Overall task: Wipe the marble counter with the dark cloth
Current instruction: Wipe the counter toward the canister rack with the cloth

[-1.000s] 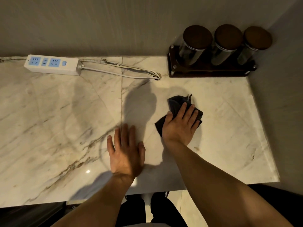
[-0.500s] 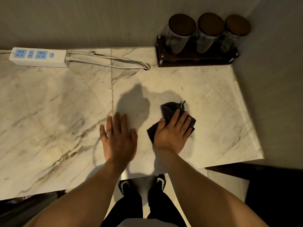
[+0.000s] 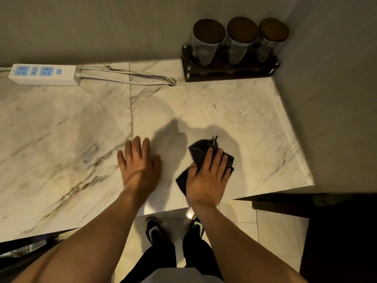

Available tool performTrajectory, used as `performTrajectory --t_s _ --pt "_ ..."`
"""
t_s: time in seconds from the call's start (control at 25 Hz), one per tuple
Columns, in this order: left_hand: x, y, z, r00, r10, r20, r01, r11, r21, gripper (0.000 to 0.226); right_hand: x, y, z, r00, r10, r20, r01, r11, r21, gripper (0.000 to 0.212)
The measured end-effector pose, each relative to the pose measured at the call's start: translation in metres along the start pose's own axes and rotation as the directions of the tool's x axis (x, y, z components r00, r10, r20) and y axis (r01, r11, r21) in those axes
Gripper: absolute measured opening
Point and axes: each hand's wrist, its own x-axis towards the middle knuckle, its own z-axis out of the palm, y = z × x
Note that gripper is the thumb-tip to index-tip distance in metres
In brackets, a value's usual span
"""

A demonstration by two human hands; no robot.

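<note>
Head view | right hand (image 3: 207,180) flat, palm pressing dark cloth (image 3: 199,154) onto marble counter (image 3: 234,111), well in front of jar rack (image 3: 228,72) | left hand (image 3: 138,166) open, empty, likely bracing beside cloth

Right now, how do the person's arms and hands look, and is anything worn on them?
Both forearms are bare to the frame's edge, with no sleeves showing. The left hand and right hand wear no gloves, and no rings, watch or wristband are visible.
</note>
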Motion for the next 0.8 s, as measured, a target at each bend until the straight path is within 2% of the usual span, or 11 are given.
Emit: performTrajectory --t_s 0.12,0.24,0.36,0.48,0.64,0.8 --pt "0.001 0.008 -0.006 0.999 -0.027 0.017 0.027 1.000 0.002 0.057 0.001 0.020 -0.008 0.987 -0.163 0.000 0.162 0.985 -0.057 0.065" --pt "-0.007 0.019 -0.005 1.000 0.013 -0.019 -0.014 1.000 -0.014 0.055 0.008 0.044 -0.017 0.939 -0.333 0.082 0.340 0.936 -0.093 0.066" --pt "-0.015 0.029 0.000 0.999 0.033 -0.021 -0.034 0.999 -0.040 0.054 0.024 0.069 -0.029 0.845 -0.508 0.167 0.528 0.842 -0.111 0.067" --pt "-0.016 0.038 0.002 0.999 0.045 -0.022 -0.046 0.998 -0.050 0.055 0.047 0.091 -0.042 0.708 -0.659 0.253 0.699 0.706 -0.117 0.065" --pt "-0.007 0.047 0.004 0.998 0.061 -0.033 -0.063 0.996 -0.056 0.055 0.074 0.104 -0.051 0.572 -0.745 0.344 0.812 0.574 -0.107 0.066" --pt "0.002 0.059 0.012 0.998 0.062 -0.009 -0.062 0.997 -0.040 0.057 0.093 0.104 -0.052 0.513 -0.768 0.382 0.850 0.515 -0.107 0.067"
